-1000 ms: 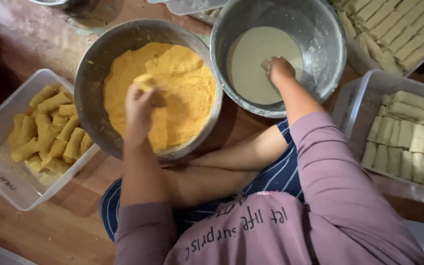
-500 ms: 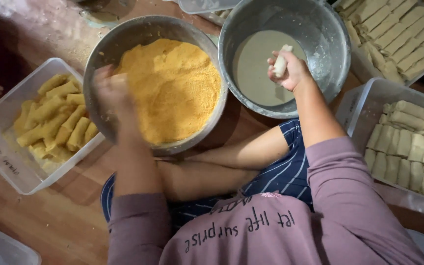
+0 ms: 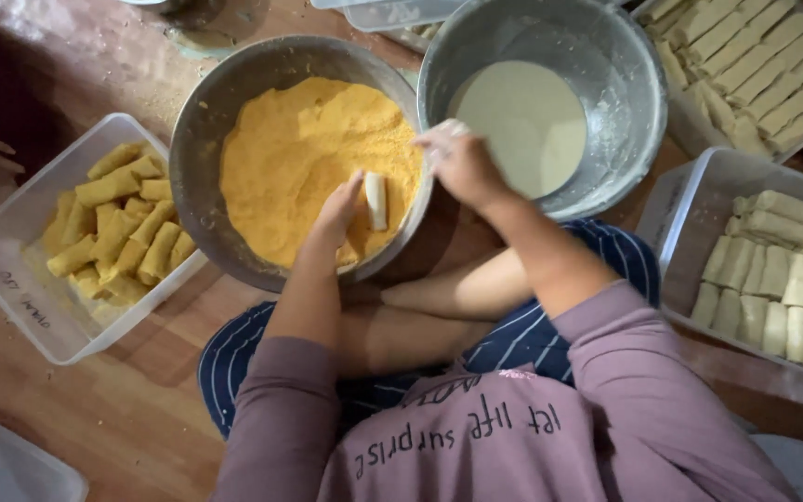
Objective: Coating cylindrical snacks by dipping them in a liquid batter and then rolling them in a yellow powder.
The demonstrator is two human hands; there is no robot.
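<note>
Breading step: a pale roll (image 3: 376, 200) lies on the orange crumbs (image 3: 304, 158) in the left metal bowl (image 3: 199, 139), at about 4 o'clock. Left hand (image 3: 338, 212) open, touching the crumbs just beside it. Right hand (image 3: 462, 163) empty, loosely curled, over the rim between the bowls. Next move, likely: roll it through the crumbs, then move it to the tub of coated rolls (image 3: 123, 218) at 9 o'clock.

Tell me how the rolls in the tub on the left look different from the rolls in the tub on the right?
The left tub's rolls are orange-yellow and crumb-coated, heaped loosely at angles. The right tub's rolls are pale, smooth and uncoated, lined up in neat rows. Both sets are short stick shapes in clear plastic tubs.
</note>
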